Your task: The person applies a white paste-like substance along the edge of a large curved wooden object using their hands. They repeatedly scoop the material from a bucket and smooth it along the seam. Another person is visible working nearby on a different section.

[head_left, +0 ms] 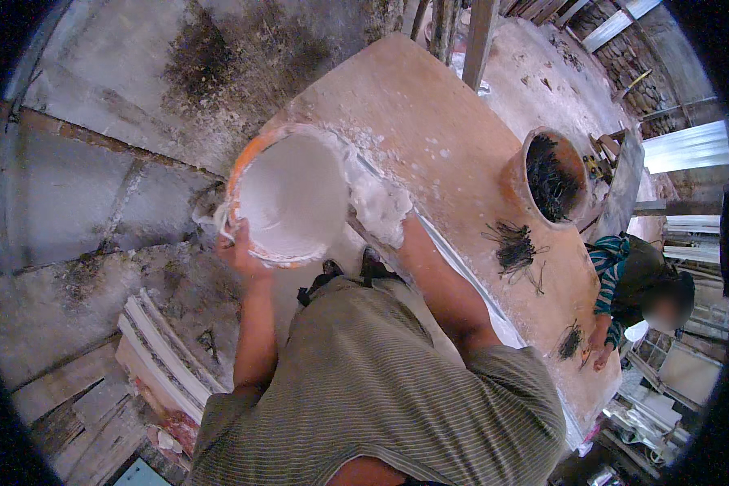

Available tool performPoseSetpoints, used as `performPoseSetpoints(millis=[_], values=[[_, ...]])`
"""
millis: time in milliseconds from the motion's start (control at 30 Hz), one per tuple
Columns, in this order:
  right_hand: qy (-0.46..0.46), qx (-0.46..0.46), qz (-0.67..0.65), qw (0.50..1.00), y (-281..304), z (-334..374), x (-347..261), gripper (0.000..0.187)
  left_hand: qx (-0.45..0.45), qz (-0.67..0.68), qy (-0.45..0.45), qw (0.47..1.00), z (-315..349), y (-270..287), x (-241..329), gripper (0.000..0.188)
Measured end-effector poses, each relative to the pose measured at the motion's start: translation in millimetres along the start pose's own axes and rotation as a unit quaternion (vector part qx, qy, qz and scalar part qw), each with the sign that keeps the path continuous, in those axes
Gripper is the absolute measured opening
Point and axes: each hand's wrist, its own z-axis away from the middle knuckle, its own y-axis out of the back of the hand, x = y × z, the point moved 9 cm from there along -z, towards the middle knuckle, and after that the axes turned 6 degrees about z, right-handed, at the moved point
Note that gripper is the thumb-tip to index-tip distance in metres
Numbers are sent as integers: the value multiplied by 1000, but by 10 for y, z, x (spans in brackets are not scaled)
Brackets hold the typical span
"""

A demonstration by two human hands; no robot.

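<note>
An orange bucket (245,158), its inside coated white, is tilted at the left edge of the table. My left hand (241,249) is closed round its near left rim, beside a white handle or cord. Across from it, my right forearm reaches to the bucket's right side. A lumpy white mass (381,209) lies where my right hand ends; whether it is the hand coated in white or something covering it, I cannot tell. The fingers there do not show.
The brown table (445,154) bears white spots, a tub (514,180) of dark wires and small dark wire bundles (512,247). A co-worker in striped sleeves (611,263) has a hand near one bundle at the right. Long white pieces (166,348) lie on the left.
</note>
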Motion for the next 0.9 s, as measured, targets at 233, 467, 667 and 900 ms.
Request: performPoseSetpoints(millis=[233, 467, 667, 900], values=[[-62, 7, -23, 998, 910, 40, 70, 50, 1, -50, -87, 995, -233, 389, 503, 40], [-20, 87, 51, 995, 1031, 53, -169, 60, 22, 16, -43, 999, -759, 867, 536, 42], [-69, 80, -127, 986, 445, 20, -200, 57, 26, 37, -24, 999, -1327, 1039, 542, 42], [64, 179, -57, 980, 835, -154, -284, 51, -9, 16, -1, 1000, -1922, 1021, 616, 40]])
